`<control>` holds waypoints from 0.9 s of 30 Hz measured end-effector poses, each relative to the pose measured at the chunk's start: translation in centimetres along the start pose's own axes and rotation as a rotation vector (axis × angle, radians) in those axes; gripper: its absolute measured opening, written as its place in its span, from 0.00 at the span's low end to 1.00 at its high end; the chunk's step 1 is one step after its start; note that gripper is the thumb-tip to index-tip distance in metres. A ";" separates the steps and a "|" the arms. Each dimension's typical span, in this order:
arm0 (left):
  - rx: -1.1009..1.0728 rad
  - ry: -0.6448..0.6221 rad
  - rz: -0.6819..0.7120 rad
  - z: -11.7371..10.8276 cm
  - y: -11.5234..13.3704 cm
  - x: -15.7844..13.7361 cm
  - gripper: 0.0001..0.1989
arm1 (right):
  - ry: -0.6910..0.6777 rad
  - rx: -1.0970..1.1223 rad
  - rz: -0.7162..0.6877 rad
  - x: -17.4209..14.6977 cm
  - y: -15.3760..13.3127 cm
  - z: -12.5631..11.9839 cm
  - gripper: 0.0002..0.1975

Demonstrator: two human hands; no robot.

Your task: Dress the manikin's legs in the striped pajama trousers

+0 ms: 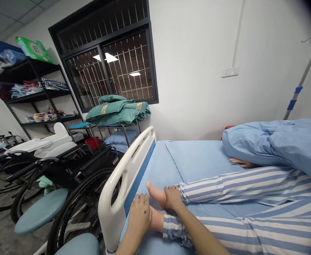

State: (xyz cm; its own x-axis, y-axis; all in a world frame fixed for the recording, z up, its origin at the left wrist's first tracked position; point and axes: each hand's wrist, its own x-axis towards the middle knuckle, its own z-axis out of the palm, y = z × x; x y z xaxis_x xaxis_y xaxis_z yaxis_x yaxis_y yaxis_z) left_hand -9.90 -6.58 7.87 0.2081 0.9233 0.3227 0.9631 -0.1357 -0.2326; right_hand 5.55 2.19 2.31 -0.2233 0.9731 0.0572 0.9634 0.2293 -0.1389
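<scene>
Two bare feet in blue-and-white striped trousers (pixel 224 186) lie on the light-blue bed sheet (pixel 192 152). Over the front of the near foot (pixel 157 220) my left hand (pixel 140 214) is closed, its fingers bent across and hiding the toes. My right hand (pixel 172 198) wraps round the far foot (pixel 155 193) at the ankle, just below the trouser cuff. That foot's toes point up towards the footboard. My right forearm crosses above the near trouser leg. Whether the legs belong to a person or a manikin, I cannot tell.
The white footboard (pixel 110 187) stands close to my left hand. A blue quilt (pixel 272 141) covers the upper body, with another hand (pixel 242 162) showing below it. Wheelchairs (pixel 83 209) stand left of the bed. Behind are folded green quilts (pixel 118 111), shelves (pixel 35 94) and a pole (pixel 304 74).
</scene>
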 end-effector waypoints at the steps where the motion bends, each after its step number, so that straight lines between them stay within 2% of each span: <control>1: 0.030 0.017 -0.052 0.3 0.0 -0.2 0.21 | -0.011 -0.006 0.002 -0.1 -0.1 -0.3 0.29; 4: 0.070 0.018 -0.168 0.6 0.0 -0.1 0.19 | -0.043 -0.017 0.010 -0.4 -0.5 -1.2 0.28; 7: 0.016 -0.064 -0.205 -0.1 -0.6 0.7 0.18 | -0.051 -0.022 0.013 -0.4 -0.6 -1.4 0.27; 11: -0.033 -0.240 -0.117 -1.7 -1.3 2.5 0.16 | -0.039 -0.032 0.013 -0.3 -0.5 -1.1 0.29; 14: 0.002 -0.358 -0.025 -2.5 -0.9 4.1 0.15 | -0.029 -0.036 0.010 -0.2 -0.5 -0.7 0.29; 18: 0.077 -0.558 0.075 -2.1 0.2 5.4 0.13 | -0.008 -0.048 0.004 0.1 -0.1 0.1 0.29; 20: 0.083 -0.607 0.097 -1.5 0.5 5.5 0.12 | 0.006 -0.059 -0.006 0.3 0.1 0.6 0.28; 23: 0.065 -0.576 0.124 -0.8 0.5 5.2 0.12 | 0.010 -0.074 -0.014 0.4 0.2 1.0 0.26; 27: -0.050 -0.395 0.094 -0.8 0.0 4.3 0.15 | 0.013 -0.066 -0.012 0.3 0.2 1.1 0.27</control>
State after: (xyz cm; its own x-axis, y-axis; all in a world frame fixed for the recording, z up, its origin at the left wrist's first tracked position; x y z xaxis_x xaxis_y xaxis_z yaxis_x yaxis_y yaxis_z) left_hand -8.85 -2.92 9.94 0.2230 0.9717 -0.0775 0.9523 -0.2342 -0.1957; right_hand 5.52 2.56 1.20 -0.2331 0.9698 0.0716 0.9685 0.2381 -0.0727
